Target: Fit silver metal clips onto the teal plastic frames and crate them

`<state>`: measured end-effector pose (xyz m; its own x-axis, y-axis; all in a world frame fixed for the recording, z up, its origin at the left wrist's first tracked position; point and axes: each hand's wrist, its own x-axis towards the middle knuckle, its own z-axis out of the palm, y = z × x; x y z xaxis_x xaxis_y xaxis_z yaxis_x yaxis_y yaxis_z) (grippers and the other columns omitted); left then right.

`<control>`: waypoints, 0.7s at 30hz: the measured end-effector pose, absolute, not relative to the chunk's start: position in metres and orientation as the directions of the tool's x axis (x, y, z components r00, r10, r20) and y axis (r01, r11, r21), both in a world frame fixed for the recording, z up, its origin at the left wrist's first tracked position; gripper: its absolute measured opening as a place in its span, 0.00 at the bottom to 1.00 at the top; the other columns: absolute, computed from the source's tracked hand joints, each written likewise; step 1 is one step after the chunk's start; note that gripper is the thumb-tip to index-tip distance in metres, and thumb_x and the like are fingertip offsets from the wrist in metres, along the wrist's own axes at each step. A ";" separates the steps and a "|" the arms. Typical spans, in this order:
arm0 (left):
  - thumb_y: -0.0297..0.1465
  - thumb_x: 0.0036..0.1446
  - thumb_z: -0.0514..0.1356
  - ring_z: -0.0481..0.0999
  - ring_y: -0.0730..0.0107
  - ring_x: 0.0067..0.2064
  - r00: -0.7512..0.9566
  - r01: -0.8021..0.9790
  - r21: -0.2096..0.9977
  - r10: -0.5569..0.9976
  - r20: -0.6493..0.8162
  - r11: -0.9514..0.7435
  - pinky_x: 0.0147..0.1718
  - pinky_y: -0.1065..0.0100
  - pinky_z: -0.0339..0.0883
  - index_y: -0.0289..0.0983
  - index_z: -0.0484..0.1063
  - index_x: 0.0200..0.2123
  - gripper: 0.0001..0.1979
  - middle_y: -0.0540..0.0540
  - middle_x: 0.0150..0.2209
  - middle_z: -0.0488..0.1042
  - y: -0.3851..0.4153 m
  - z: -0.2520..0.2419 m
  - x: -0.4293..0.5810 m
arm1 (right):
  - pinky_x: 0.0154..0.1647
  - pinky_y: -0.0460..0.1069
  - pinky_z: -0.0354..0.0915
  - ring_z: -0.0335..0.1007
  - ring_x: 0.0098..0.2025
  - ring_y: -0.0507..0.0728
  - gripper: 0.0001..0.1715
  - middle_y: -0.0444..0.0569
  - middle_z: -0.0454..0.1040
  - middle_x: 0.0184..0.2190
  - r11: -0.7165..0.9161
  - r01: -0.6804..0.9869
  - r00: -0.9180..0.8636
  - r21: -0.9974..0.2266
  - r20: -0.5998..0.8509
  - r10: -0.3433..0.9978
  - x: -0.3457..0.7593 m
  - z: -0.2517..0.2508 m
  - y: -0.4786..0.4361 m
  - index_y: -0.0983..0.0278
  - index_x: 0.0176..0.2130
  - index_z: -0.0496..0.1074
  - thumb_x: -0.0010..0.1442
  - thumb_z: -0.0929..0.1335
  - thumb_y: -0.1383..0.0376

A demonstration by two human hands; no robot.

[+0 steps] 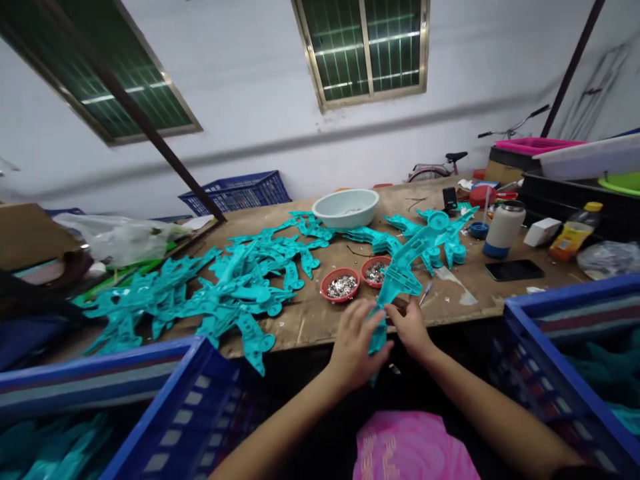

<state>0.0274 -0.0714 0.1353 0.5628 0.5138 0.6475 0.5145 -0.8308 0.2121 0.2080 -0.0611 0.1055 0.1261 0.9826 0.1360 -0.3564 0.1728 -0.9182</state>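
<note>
A blue-green plastic part is held up over the near edge of the table, tilted, with its long end pointed toward 1 o'clock. Its low end is loosely grasped by the left hand, which is reached in from 7 o'clock with bent fingers above and the thumb below. The right hand is brought in from 4 o'clock. Its thumb is laid by the part's edge and its fingers are curled, but whether anything is gripped by them cannot be told.

At 9 o'clock from the part, two small red baskets are set side by side, filled with shiny bits; one is partly covered from sight by the part. Past them, a big pile of blue-green pieces is spread. More pieces are laid behind the part, and a pale bowl is seen at 11 o'clock. At 3 o'clock, a phone is laid flat near a white bottle. The arms are flanked by blue crates, one at 8 o'clock and one at 4 o'clock, with blue-green pieces inside.
</note>
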 end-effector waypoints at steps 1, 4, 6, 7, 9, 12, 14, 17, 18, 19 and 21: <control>0.40 0.68 0.71 0.66 0.35 0.78 0.461 0.561 0.312 0.603 0.651 -0.766 0.75 0.35 0.66 0.48 0.55 0.81 0.45 0.31 0.77 0.65 -0.067 0.139 0.033 | 0.52 0.59 0.83 0.86 0.49 0.64 0.36 0.51 0.85 0.53 0.183 -0.321 0.084 -0.929 0.165 0.983 0.204 0.104 -0.064 0.54 0.64 0.70 0.66 0.78 0.42; 0.45 0.66 0.74 0.73 0.36 0.73 0.336 0.565 0.589 0.813 0.475 -0.578 0.69 0.41 0.74 0.38 0.53 0.81 0.51 0.27 0.74 0.67 -0.054 0.146 0.049 | 0.68 0.62 0.76 0.83 0.58 0.65 0.30 0.54 0.84 0.55 0.320 -0.101 -0.216 -0.942 0.334 0.917 0.209 0.102 -0.072 0.55 0.63 0.77 0.71 0.74 0.42; 0.46 0.68 0.72 0.81 0.43 0.63 0.373 0.527 0.682 0.859 0.351 -0.508 0.63 0.47 0.79 0.35 0.67 0.72 0.37 0.32 0.65 0.77 -0.045 0.146 0.050 | 0.78 0.64 0.66 0.78 0.66 0.65 0.29 0.55 0.82 0.60 0.430 0.066 -0.397 -0.901 0.371 0.839 0.227 0.101 -0.072 0.56 0.69 0.75 0.76 0.71 0.48; 0.46 0.71 0.68 0.83 0.46 0.59 0.400 0.517 0.697 0.860 0.317 -0.498 0.61 0.49 0.79 0.35 0.73 0.65 0.28 0.35 0.59 0.81 -0.042 0.144 0.048 | 0.79 0.64 0.64 0.77 0.68 0.64 0.29 0.55 0.82 0.62 0.461 0.144 -0.448 -0.876 0.357 0.820 0.241 0.101 -0.070 0.56 0.72 0.73 0.78 0.68 0.51; 0.43 0.77 0.61 0.85 0.50 0.53 0.432 0.525 0.690 0.854 0.289 -0.498 0.58 0.52 0.79 0.36 0.78 0.53 0.17 0.39 0.50 0.84 -0.039 0.138 0.038 | 0.76 0.64 0.67 0.77 0.67 0.63 0.26 0.55 0.83 0.62 0.490 0.298 -0.479 -0.819 0.316 0.819 0.273 0.100 -0.060 0.56 0.71 0.75 0.81 0.63 0.55; 0.38 0.80 0.56 0.85 0.51 0.52 0.425 0.597 0.627 0.860 0.282 -0.501 0.55 0.56 0.78 0.37 0.77 0.60 0.16 0.39 0.52 0.84 -0.038 0.128 0.019 | 0.75 0.63 0.67 0.75 0.67 0.64 0.23 0.54 0.85 0.60 0.452 0.597 -0.368 -0.663 0.275 0.888 0.320 0.094 -0.039 0.57 0.61 0.83 0.81 0.62 0.58; 0.32 0.77 0.58 0.85 0.51 0.52 0.473 0.669 0.503 0.836 0.279 -0.546 0.51 0.57 0.77 0.38 0.72 0.69 0.21 0.38 0.58 0.83 -0.033 0.124 0.008 | 0.76 0.64 0.62 0.70 0.70 0.67 0.21 0.55 0.84 0.62 0.312 0.801 -0.237 -0.511 0.207 0.949 0.345 0.087 -0.024 0.58 0.58 0.85 0.79 0.65 0.59; 0.27 0.72 0.60 0.83 0.49 0.51 0.581 0.742 0.201 0.763 0.283 -0.640 0.48 0.55 0.74 0.42 0.71 0.73 0.29 0.39 0.57 0.81 -0.018 0.120 -0.003 | 0.75 0.62 0.61 0.69 0.68 0.68 0.18 0.54 0.83 0.63 0.134 0.929 -0.115 -0.344 0.077 0.990 0.371 0.075 -0.008 0.58 0.57 0.87 0.77 0.69 0.60; 0.26 0.71 0.60 0.82 0.49 0.50 0.608 0.746 0.115 0.742 0.281 -0.655 0.48 0.55 0.73 0.44 0.72 0.73 0.29 0.39 0.55 0.81 -0.012 0.118 -0.006 | 0.74 0.61 0.62 0.69 0.67 0.67 0.18 0.54 0.83 0.63 0.112 0.939 -0.097 -0.325 0.063 0.993 0.377 0.070 -0.005 0.59 0.55 0.88 0.77 0.69 0.59; 0.26 0.72 0.59 0.81 0.49 0.50 0.630 0.744 0.051 0.726 0.276 -0.666 0.47 0.54 0.71 0.45 0.73 0.72 0.29 0.40 0.54 0.81 -0.005 0.115 -0.008 | 0.73 0.60 0.63 0.70 0.66 0.66 0.18 0.54 0.83 0.62 0.102 0.942 -0.083 -0.319 0.073 0.994 0.382 0.066 -0.002 0.59 0.54 0.88 0.78 0.69 0.59; 0.26 0.73 0.59 0.80 0.49 0.51 0.670 0.727 -0.014 0.704 0.237 -0.687 0.46 0.54 0.70 0.47 0.75 0.71 0.27 0.40 0.55 0.82 0.005 0.109 -0.010 | 0.71 0.61 0.65 0.72 0.62 0.66 0.18 0.54 0.84 0.58 0.111 0.937 -0.062 -0.332 0.154 0.986 0.392 0.056 0.002 0.59 0.52 0.89 0.77 0.69 0.58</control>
<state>-0.0100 0.0051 0.1085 0.6696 0.7039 0.2371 0.7269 -0.6866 -0.0144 0.3920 0.0023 0.0560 -0.0623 0.9861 0.1538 0.9367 0.1109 -0.3322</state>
